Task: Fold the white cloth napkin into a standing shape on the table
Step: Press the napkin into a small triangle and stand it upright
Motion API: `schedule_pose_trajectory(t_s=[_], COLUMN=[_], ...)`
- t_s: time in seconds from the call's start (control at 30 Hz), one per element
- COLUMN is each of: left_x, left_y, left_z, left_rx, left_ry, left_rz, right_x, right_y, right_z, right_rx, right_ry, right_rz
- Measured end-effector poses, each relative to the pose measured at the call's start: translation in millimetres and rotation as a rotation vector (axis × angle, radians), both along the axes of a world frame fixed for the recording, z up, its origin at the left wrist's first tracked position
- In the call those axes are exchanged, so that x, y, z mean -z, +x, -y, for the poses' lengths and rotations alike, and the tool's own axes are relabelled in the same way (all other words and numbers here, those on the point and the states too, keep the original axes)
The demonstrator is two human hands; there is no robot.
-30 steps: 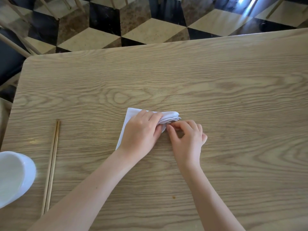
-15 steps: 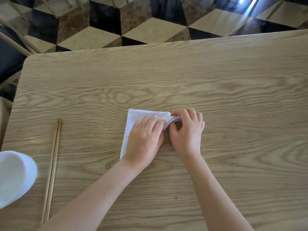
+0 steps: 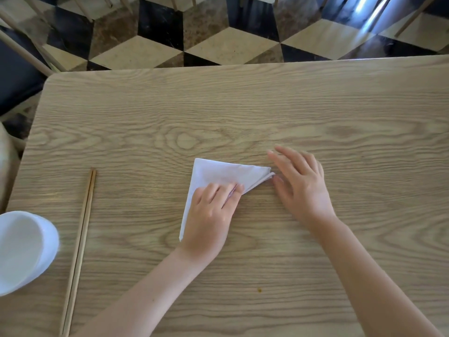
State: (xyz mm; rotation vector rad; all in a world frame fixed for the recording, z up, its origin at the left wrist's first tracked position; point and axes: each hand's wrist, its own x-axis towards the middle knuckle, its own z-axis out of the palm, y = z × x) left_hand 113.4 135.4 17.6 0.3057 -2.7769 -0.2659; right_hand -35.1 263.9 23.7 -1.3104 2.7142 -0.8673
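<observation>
White and folded into a flat triangle, the napkin lies near the middle of the wooden table, its long point aimed toward the near left. On its near part rests the left hand, fingers lightly bent and pressing the cloth down. Just right of the napkin's layered right tip is the right hand, slightly blurred, fingers straight and spread, holding nothing. Well to the left lie wooden chopsticks, and a white bowl sits at the near left edge.
</observation>
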Motion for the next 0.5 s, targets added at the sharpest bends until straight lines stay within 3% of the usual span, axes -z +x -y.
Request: schedule_pose_trajectory(t_s=[0.1, 0.17, 0.33, 0.5], left_x=[4, 7, 9, 8], left_y=[0, 5, 35, 53], left_z=[0, 0, 7, 13], left_rx=[0.004, -0.002, -0.018, -0.075], left_ry=[0.001, -0.024, -0.053, 0.003], left_rz=[-0.001, 0.048, 0.278, 0.343], right_x=[0, 2, 4, 3], right_y=[13, 19, 2, -12], right_z=[6, 8, -3, -19], right_rx=[-0.324, -0.415, -0.442, -0.405], right_ry=[0.167, 0.33, 0.523, 0.619], right_rz=[-0.15, -0.178, -0.156, -0.107])
